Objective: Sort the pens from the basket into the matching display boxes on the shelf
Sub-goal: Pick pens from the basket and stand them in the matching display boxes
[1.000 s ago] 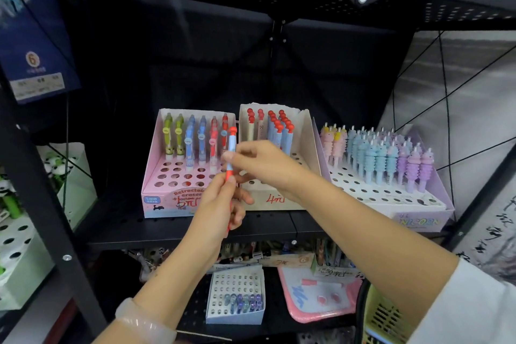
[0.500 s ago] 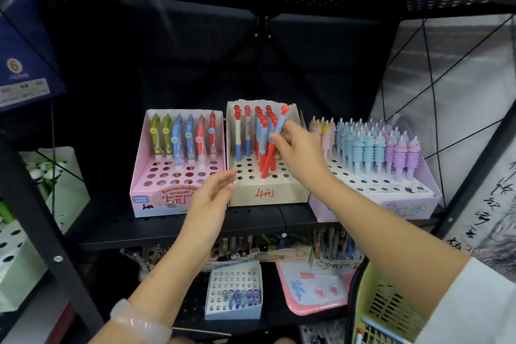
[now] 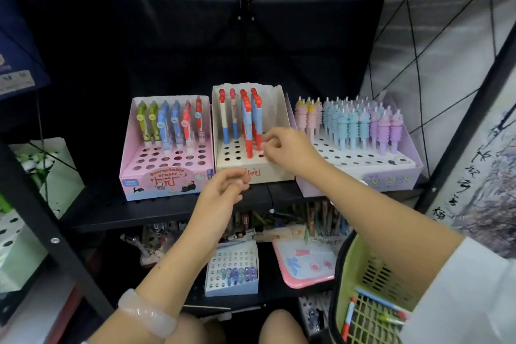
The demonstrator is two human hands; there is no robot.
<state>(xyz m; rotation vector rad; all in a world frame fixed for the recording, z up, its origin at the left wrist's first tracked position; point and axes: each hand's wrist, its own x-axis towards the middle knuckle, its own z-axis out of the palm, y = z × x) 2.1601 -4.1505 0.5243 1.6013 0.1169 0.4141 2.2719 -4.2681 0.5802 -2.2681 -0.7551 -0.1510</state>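
Three display boxes stand on the black shelf. The pink box (image 3: 167, 179) at the left holds green, blue and red pens. The white middle box (image 3: 275, 120) holds red-capped blue and white pens (image 3: 252, 120). The lilac box (image 3: 391, 179) at the right holds pastel ridged pens. My right hand (image 3: 287, 148) hovers over the white box's front right holes, fingers curled, nothing in it. My left hand (image 3: 223, 190) hangs in front of the white box, fingers loosely apart and holding nothing. The yellow-green basket (image 3: 351, 268) at the lower right holds a few pens (image 3: 349, 315).
Below the shelf sit a small white box with purple pens (image 3: 233, 274), a pink tray (image 3: 304, 265) and crowded pen stock. A black upright post (image 3: 53, 237) stands at the left, another at the right (image 3: 469, 120). A white-green box (image 3: 36, 204) sits far left.
My right hand carried a red-capped blue pen from my left hand to the white middle box, set it in a hole and let go. My left hand lowered slightly.
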